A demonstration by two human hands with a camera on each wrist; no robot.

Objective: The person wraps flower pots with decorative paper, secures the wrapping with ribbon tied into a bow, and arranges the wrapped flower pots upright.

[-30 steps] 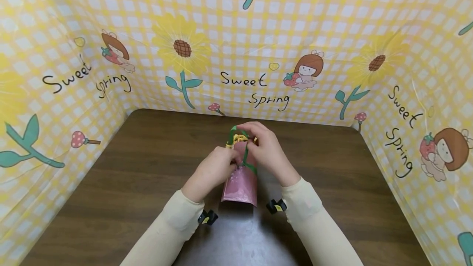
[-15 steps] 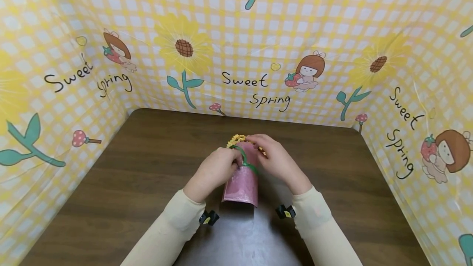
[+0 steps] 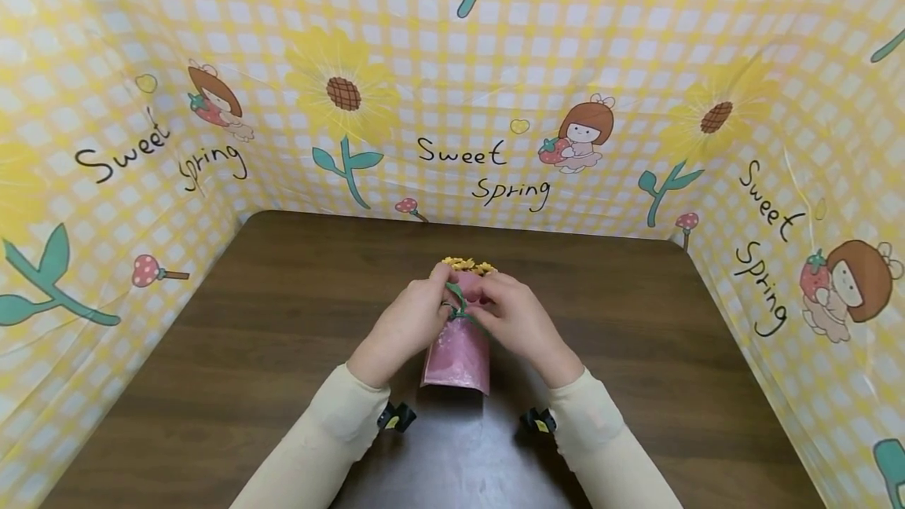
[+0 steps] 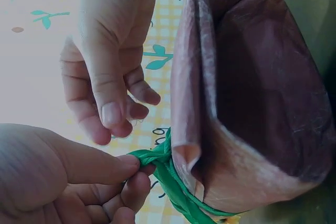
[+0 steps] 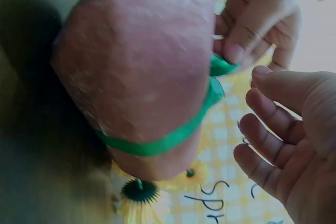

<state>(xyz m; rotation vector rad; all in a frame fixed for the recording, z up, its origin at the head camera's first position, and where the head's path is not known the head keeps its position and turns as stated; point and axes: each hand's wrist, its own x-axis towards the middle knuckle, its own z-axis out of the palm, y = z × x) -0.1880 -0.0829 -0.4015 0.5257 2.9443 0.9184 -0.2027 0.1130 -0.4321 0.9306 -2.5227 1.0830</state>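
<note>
A bouquet wrapped in pink paper [image 3: 458,358] lies on the table, its yellow flowers [image 3: 463,264] at the far end. Green ribbon [image 5: 157,144] circles the wrapping and gathers on its upper side. My left hand [image 3: 408,322] pinches the gathered ribbon [image 4: 155,157] between thumb and fingers, seen in the left wrist view. Just across from it, my right hand [image 3: 525,322] hovers over the bouquet with loosely bent fingers. The right wrist view shows no ribbon in that hand [image 5: 294,135]. Beneath the hands, part of the ribbon is hidden in the head view.
The brown wooden table [image 3: 283,383] extends around the bouquet. A yellow checked cloth [image 3: 452,85] with printed flowers and lettering hangs along its back and sides. Small black wrist cameras [image 3: 397,417] sit at both cuffs.
The right hand first held a raised ribbon end near the flowers, then moved away to the right. Now it is back over the wrapping beside the left hand, and the ribbon is lower.
</note>
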